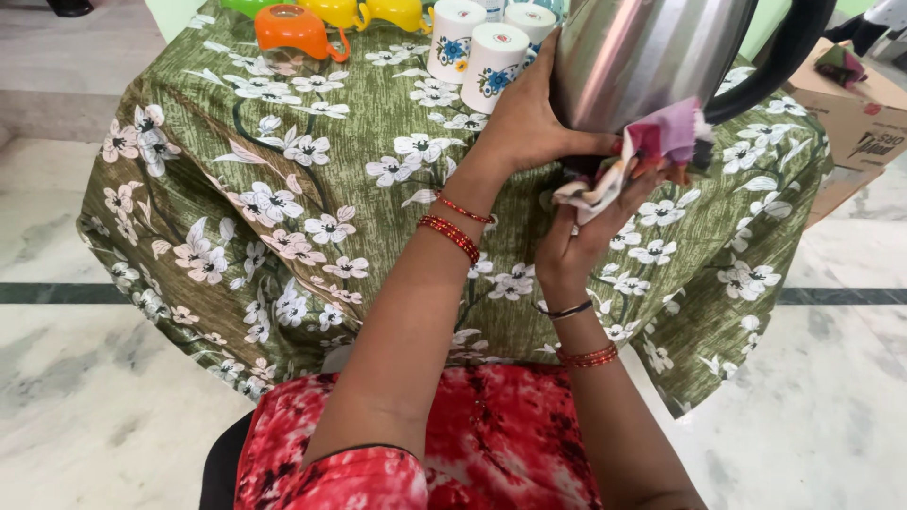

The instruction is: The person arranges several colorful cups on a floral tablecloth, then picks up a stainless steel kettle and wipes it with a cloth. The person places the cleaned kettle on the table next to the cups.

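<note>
Holding a steel jug (pixel 642 57) above the table (pixel 359 189): left hand (pixel 524 118) spread flat on its side. Right hand (pixel 586 231) clenched on a cloth (pixel 652 151) pressed under the base. White cups (pixel 482 47) just beside.

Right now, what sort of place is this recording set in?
Probably a home room: a marble floor, a table under a green floral cloth with white mugs, and a steel kettle being wiped.

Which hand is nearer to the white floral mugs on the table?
Left. The left hand presses the steel jug right beside the white floral mugs; the right hand holds a cloth under the jug, farther away.
</note>
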